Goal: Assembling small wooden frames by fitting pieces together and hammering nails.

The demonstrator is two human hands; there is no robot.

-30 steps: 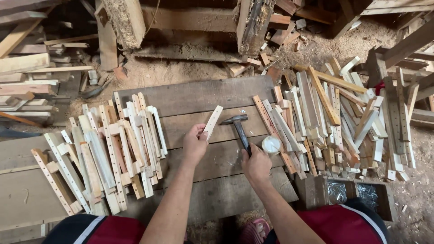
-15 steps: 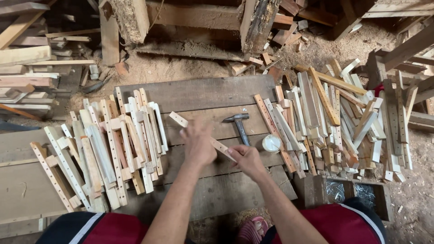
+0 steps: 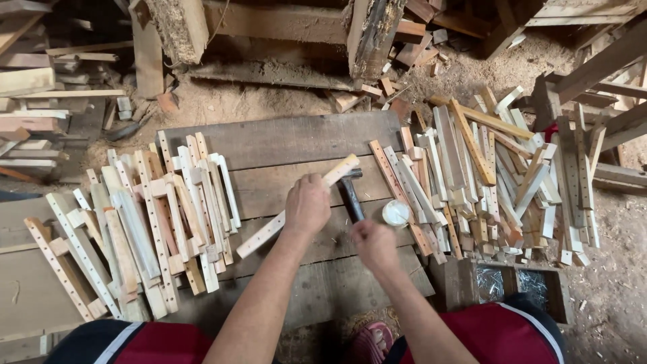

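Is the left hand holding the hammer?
No, the left hand grips a pale wooden strip; the hammer lies by the right hand.

The slat (image 3: 296, 205) is pale bare wood, matt and sawn smooth, drilled with small holes. The hammer (image 3: 350, 195) has a dark, dull metal head and a dark handle. The board platform (image 3: 283, 138) is grey, weathered, rough-grained wood. The stacked slats (image 3: 155, 222) and the loose heap (image 3: 499, 182) are unfinished light wood. The small round lid (image 3: 395, 213) looks whitish and slightly glossy.
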